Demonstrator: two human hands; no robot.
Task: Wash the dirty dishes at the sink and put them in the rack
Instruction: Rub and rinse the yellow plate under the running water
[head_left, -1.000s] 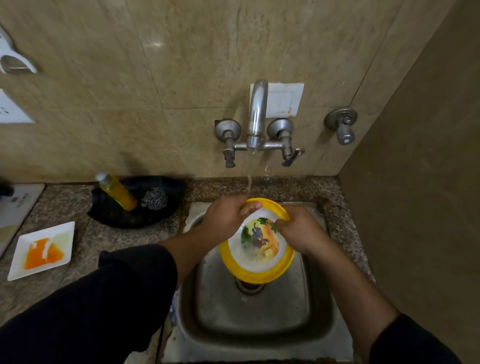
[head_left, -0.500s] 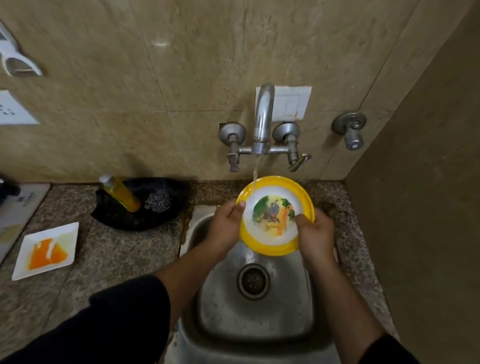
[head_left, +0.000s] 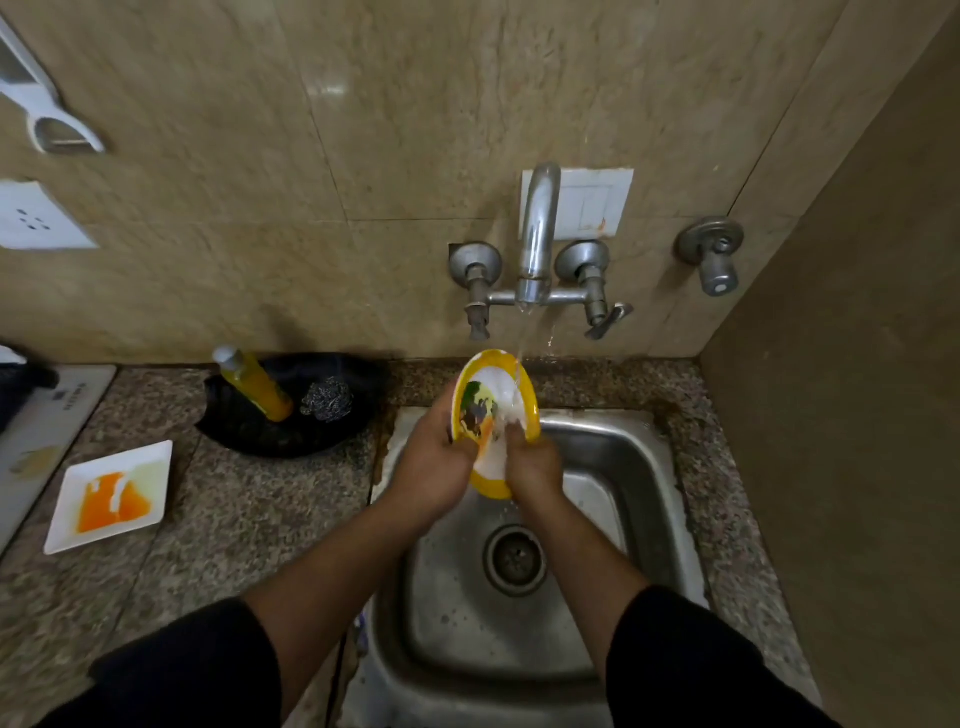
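Note:
A yellow-rimmed plate (head_left: 492, 400) with a coloured picture is tilted on edge over the steel sink (head_left: 639, 467), under running water from the tap (head_left: 537, 244). My left hand (head_left: 431, 462) grips its left rim. My right hand (head_left: 532, 462) holds the lower right rim, with fingers on the wet white face. A white square plate (head_left: 111, 496) smeared with orange sauce lies on the counter at the left. No rack is in view.
A black dish (head_left: 249, 431) behind the counter holds a yellow soap bottle (head_left: 254, 384) and a steel scrubber (head_left: 327, 397). The drain (head_left: 515, 558) sits mid-sink. A side wall (head_left: 857, 415) closes the right. A separate valve (head_left: 714, 260) is on the wall.
The plate has turned from facing me to standing on edge, tilted left under the stream. My right hand has moved onto its face and both hands sit closer together.

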